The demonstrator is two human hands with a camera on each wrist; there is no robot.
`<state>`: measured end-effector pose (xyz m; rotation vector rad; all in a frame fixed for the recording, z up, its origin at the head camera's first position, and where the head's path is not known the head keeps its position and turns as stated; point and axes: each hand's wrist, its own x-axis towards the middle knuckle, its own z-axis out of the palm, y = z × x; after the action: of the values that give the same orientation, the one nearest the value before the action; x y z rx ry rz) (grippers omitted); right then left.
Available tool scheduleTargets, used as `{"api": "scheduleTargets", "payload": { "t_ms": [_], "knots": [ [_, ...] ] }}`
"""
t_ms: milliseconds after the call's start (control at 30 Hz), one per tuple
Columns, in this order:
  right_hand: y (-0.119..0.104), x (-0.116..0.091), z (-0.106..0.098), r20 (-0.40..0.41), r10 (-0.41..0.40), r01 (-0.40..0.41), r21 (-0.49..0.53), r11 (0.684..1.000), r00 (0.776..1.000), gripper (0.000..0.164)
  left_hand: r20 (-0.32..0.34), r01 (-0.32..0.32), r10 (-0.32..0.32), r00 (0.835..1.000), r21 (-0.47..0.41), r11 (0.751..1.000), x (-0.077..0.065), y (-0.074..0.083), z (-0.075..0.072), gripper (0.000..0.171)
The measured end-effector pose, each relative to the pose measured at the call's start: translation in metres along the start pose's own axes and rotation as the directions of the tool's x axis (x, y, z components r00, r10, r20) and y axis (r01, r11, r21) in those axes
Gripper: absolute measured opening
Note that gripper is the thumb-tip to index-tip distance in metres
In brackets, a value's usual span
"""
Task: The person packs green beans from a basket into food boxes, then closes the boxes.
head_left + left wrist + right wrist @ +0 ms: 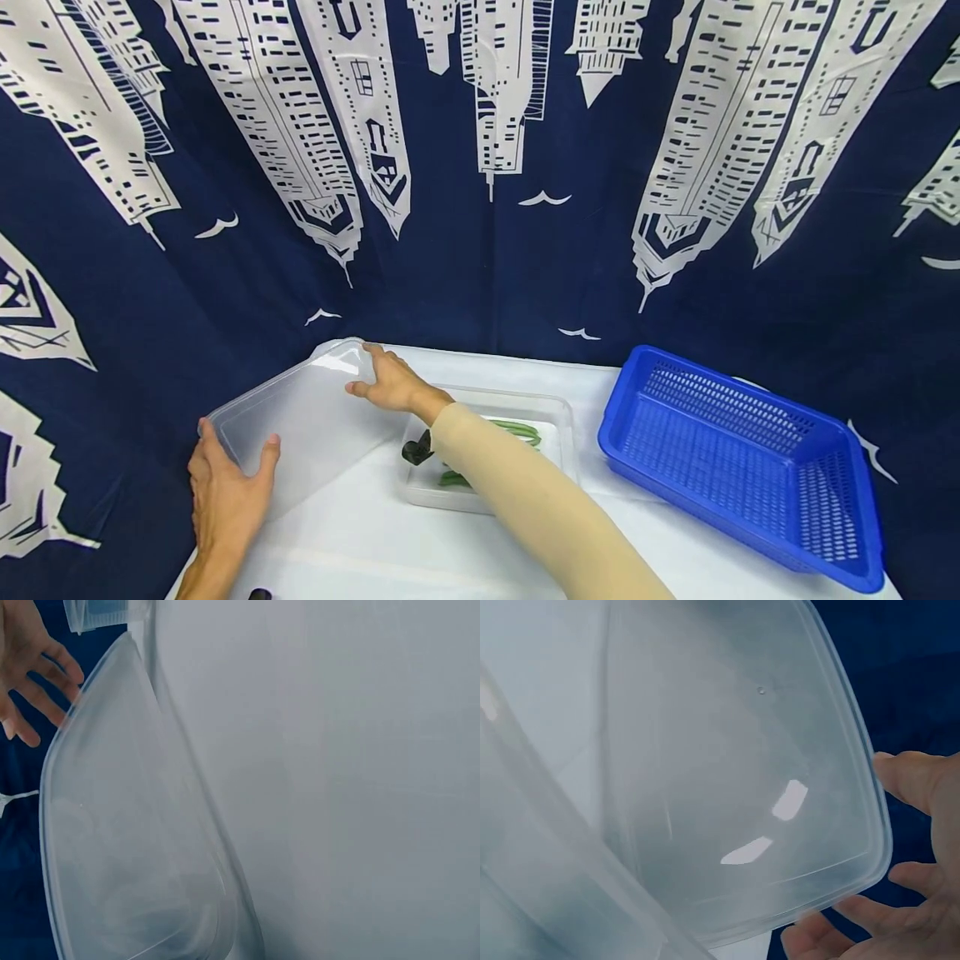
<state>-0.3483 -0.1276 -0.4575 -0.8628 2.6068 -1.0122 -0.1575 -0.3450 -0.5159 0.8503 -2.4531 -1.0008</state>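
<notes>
In the head view a translucent plastic lid (315,417) with a raised rim stands tilted at the left of the white surface. My left hand (228,487) holds its left end, fingers at the edge and thumb on the near side. At the upper right corner, my right hand (397,383) holds the rim between thumb and fingers. The lid's face (727,750) shows close up in the right wrist view. Under my right forearm sits a clear plastic container (566,425) with long green beans (517,429) in it, partly hidden by the sleeve.
A blue perforated basket (622,400) stands at the right. A small black object (417,450) lies at the clear container's left side; its kind is unclear. Another dark item (260,593) shows at the bottom edge. Navy cloth (487,275) with white building prints hangs behind.
</notes>
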Motion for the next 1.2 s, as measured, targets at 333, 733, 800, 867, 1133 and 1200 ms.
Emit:
{"api": "scheduleTargets", "payload": {
  "t_ms": [333, 733, 800, 867, 1133, 1200],
  "knots": [
    [-0.007, -0.013, -0.021, -0.137, -0.052, 0.062, 0.067, 0.996, 0.989, 0.087, -0.136, -0.081, 0.068, 0.988, -0.099, 0.992, -0.005, 0.02, -0.01, 0.113],
    [-0.007, -0.041, -0.046, -0.255, 0.002, 0.061, 0.241, 0.969, 0.967, 0.086, -0.217, -0.191, 0.151, 0.964, -0.175, 0.966, -0.007, 0.045, -0.021, 0.104],
    [-0.006, -0.047, -0.05, -0.271, 0.01, 0.062, 0.258, 0.964, 0.963, 0.085, -0.222, -0.219, 0.177, 0.959, -0.18, 0.959, -0.009, 0.047, -0.02, 0.1],
    [-0.005, -0.052, -0.054, -0.288, 0.007, 0.077, 0.281, 0.957, 0.957, 0.084, -0.226, -0.249, 0.205, 0.952, -0.187, 0.95, -0.01, 0.05, -0.02, 0.096],
    [0.003, -0.068, -0.072, -0.335, -0.031, 0.171, 0.397, 0.902, 0.942, 0.074, -0.271, -0.33, 0.269, 0.924, -0.212, 0.92, -0.012, 0.061, -0.017, 0.085],
    [0.006, -0.072, -0.076, -0.352, -0.034, 0.186, 0.409, 0.893, 0.935, 0.073, -0.276, -0.345, 0.28, 0.919, -0.225, 0.911, -0.012, 0.064, -0.016, 0.082]
  ]
}}
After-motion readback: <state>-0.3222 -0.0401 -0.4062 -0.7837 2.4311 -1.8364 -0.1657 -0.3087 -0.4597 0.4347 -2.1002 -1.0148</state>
